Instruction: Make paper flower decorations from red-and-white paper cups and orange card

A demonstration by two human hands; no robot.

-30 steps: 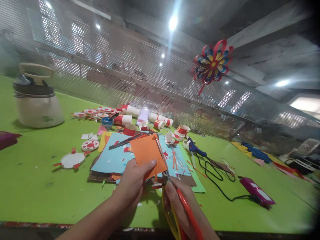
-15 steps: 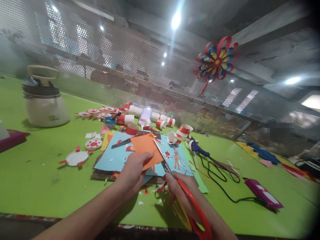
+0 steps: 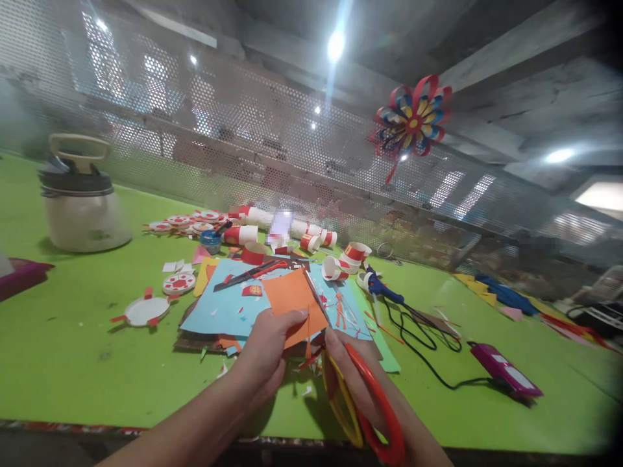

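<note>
My left hand pinches the lower left part of an orange paper sheet, thumb on top. My right hand is wrapped round the red and yellow handles of a pair of scissors. Their blades lie along the right edge of the orange sheet, and a narrow orange strip hangs at its lower edge. Beneath are light blue paper with red and orange scraps, and brown cardboard. A dark cutter lies behind the orange sheet.
Paper cups and a blue glue gun lie to the right, its black cord near a purple power strip. At left are a white disc, a blue-lidded jar and a large pot.
The orange sheet has shifted slightly right and down with my left hand, uncovering more of the cutter. The scissors' handles have spread further apart. The whole view has shifted slightly.
</note>
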